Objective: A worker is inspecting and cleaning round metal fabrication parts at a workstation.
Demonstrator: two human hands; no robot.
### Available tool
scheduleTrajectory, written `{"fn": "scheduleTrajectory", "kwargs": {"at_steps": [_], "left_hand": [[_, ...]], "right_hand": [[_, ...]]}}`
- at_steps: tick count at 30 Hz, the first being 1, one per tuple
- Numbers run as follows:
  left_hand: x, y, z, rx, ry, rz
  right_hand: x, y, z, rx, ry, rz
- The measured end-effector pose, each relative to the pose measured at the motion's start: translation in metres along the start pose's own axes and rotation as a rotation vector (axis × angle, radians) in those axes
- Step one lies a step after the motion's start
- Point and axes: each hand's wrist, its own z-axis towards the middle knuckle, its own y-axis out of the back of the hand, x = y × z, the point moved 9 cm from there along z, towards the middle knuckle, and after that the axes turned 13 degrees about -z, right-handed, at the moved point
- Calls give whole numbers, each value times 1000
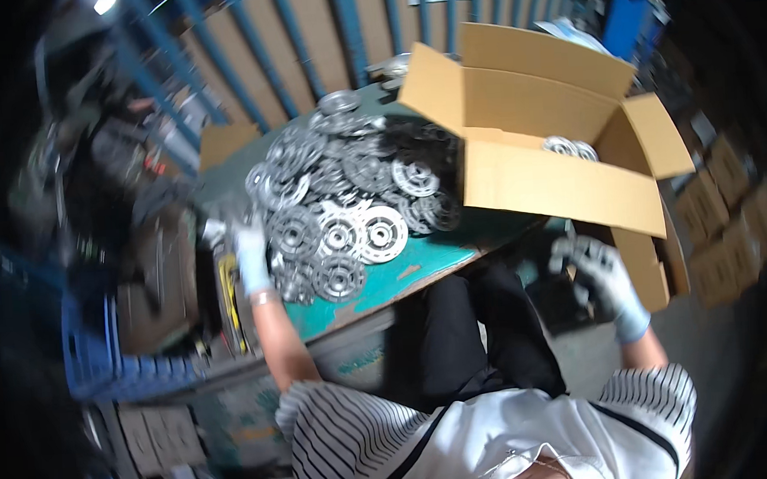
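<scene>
A pile of round, grey metal discs (345,168) with slotted faces and centre holes covers the green tabletop (394,282). Two brighter discs (383,234) lie at its near edge. My left hand (250,242), in a pale glove, is at the left side of the pile; motion smears its fingers, so I cannot tell what they touch. My right hand (600,271), also gloved, is below the open cardboard box (562,178) with its fingers curled. A thin pale tip sticks up by those fingers, too blurred to name. Inside the box, two discs (569,147) lean together.
Blue bars (295,40) stand behind the table. To the left are a brown case (156,277), a blue plastic crate (104,367) and a yellow-edged item (233,299). Several cartons (720,213) are stacked at the right. My legs are against the table's near edge.
</scene>
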Motion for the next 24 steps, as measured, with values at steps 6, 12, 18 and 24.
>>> {"fn": "scheduleTrajectory", "kwargs": {"at_steps": [6,12,18,24], "left_hand": [[-166,-26,-75,67,-17,118],[-230,-86,-123,232,-26,24],[-212,-131,-162,249,109,-276],[-230,-166,-175,281,284,-466]], "right_hand": [[-7,111,117,-235,-193,-175],[-180,155,229,59,-393,-820],[-267,127,278,359,-416,-1153],[-271,121,285,335,-411,-1224]]}}
